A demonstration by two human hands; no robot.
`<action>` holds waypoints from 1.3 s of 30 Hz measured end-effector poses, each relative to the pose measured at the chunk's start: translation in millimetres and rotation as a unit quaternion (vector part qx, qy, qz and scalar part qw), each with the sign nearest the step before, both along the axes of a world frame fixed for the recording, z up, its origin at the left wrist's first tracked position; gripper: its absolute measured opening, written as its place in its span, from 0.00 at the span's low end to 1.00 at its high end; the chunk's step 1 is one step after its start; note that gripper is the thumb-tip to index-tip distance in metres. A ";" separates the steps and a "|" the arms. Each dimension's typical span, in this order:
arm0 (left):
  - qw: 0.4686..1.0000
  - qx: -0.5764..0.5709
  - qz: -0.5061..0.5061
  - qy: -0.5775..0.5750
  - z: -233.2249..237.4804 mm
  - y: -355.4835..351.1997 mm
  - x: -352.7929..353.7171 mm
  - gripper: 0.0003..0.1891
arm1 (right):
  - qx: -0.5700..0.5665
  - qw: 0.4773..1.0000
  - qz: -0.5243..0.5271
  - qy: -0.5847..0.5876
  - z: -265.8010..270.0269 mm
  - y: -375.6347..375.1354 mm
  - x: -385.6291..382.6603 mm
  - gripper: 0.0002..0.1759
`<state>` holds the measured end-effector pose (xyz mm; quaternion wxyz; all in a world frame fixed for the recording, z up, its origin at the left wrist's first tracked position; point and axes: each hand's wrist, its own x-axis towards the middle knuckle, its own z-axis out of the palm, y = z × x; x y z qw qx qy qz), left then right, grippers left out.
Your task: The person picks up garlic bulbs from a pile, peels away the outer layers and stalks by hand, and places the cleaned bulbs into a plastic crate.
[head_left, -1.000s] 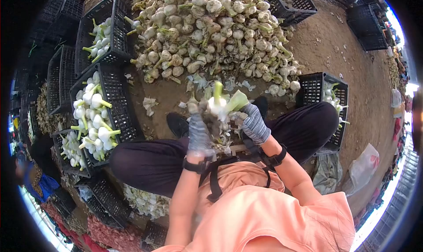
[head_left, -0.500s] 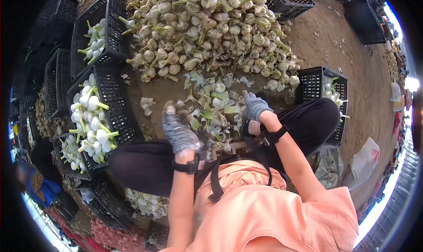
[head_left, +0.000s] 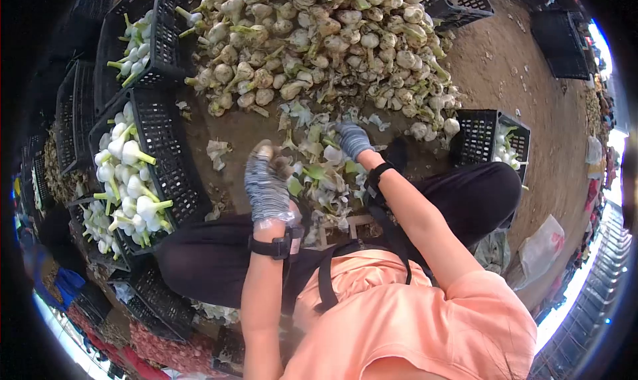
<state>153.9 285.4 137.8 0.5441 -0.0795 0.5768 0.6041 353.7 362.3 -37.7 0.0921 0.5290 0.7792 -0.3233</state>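
My left hand (head_left: 267, 184), in a grey striped knit glove with worn, dirty fingertips, is raised over the ground left of the peelings. Its fingers are curled in; whatever they may hold is hidden. My right hand (head_left: 354, 141), gloved alike, reaches forward and down over the heap of garlic skins (head_left: 325, 181). Its fingertips are at the far part of these skins and mostly out of sight, by a green stem. A whitish garlic bulb (head_left: 333, 155) lies among the skins just below that hand. Beyond both hands rises a big pile of untrimmed garlic (head_left: 319, 48).
Black crates of cleaned garlic stand at my left, one near (head_left: 174, 161) and one farther (head_left: 163, 38). Another crate (head_left: 476, 131) is beside my right knee. A white plastic bag (head_left: 539, 250) lies on the dirt at right. People and more crates are at far left.
My right hand has moved forward and left, from beside the skins to over their far part. My left hand stays near its place, turned slightly. The view has shifted a little.
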 end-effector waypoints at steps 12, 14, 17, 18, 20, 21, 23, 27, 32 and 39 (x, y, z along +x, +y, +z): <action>0.946 0.168 -0.273 -0.045 15.3 -6.8 52.8 0.30 | -0.147 0.899 -0.247 0.331 162.2 -1.1 14.4 0.14; 0.934 0.188 -0.241 -0.186 30.7 -7.0 51.8 0.30 | -0.155 0.824 -0.263 0.478 193.2 -7.1 15.0 0.16; 0.925 0.207 -0.218 -0.232 38.5 -11.4 50.5 0.28 | -0.207 0.790 -0.285 0.502 208.8 -18.3 20.6 0.19; 0.925 0.214 -0.209 -0.234 42.7 -11.8 50.1 0.28 | -0.145 0.822 -0.279 0.476 214.3 -21.6 16.3 0.20; 0.918 0.220 -0.221 -0.244 42.4 -14.4 48.3 0.28 | -0.223 0.786 -0.287 0.500 231.9 -32.9 13.9 0.21; 0.926 0.215 -0.224 -0.213 47.3 -15.8 49.5 0.28 | -0.225 0.786 -0.293 0.495 235.7 -37.0 10.2 0.20; 0.933 0.210 -0.229 -0.181 56.0 -17.6 53.8 0.28 | -0.208 0.787 -0.293 0.502 242.0 -44.1 5.2 0.20; 0.942 0.201 -0.249 -0.104 62.7 -21.9 58.6 0.28 | -0.258 0.787 -0.336 0.448 248.8 -46.7 3.4 0.18; 0.939 0.195 -0.264 -0.105 60.7 -27.6 56.5 0.28 | -0.314 0.765 -0.294 0.479 247.4 -45.3 21.2 0.15; 0.949 0.220 -0.220 -0.048 65.4 -31.8 67.2 0.28 | -0.221 0.795 -0.299 0.479 253.5 -54.6 13.2 0.16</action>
